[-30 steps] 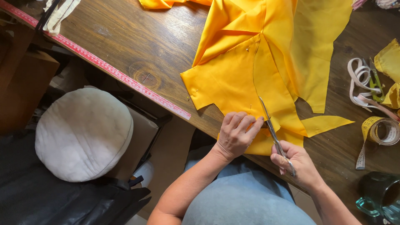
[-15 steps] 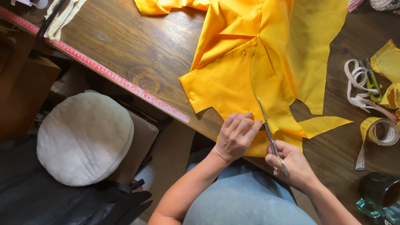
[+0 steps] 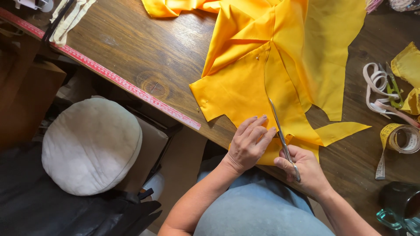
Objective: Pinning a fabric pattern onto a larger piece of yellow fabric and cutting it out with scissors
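**Scissors in yellow cloth at the table's near edge**

Here, the yellow fabric (image 3: 245, 87) lies spread over a dark wooden table (image 3: 144, 48), folded in several layers, its lower corner reaching the near edge in front of the person. A pair of metal scissors (image 3: 282, 135) stands with its blades pointing away from the person, the tips lying on the cloth along a fold. The right hand (image 3: 306, 168) is closed around the scissor handles, fingers curled tight about them. The left hand (image 3: 249, 144) lies flat on the fabric just beside the blades, fingers together and pressing the cloth down; it grips nothing.

A narrow yellow offcut (image 3: 343, 130) sticks out to the right of the blades. Further right lie a rolled tape measure (image 3: 400, 140), a tangle of pale ribbon (image 3: 376, 87) and small green snips (image 3: 393, 89). A red measuring strip (image 3: 109, 76) runs along the table's left edge. Below that edge sits a round white cushion (image 3: 89, 144), and a dark green mug (image 3: 404, 207) stands at the lower right corner.
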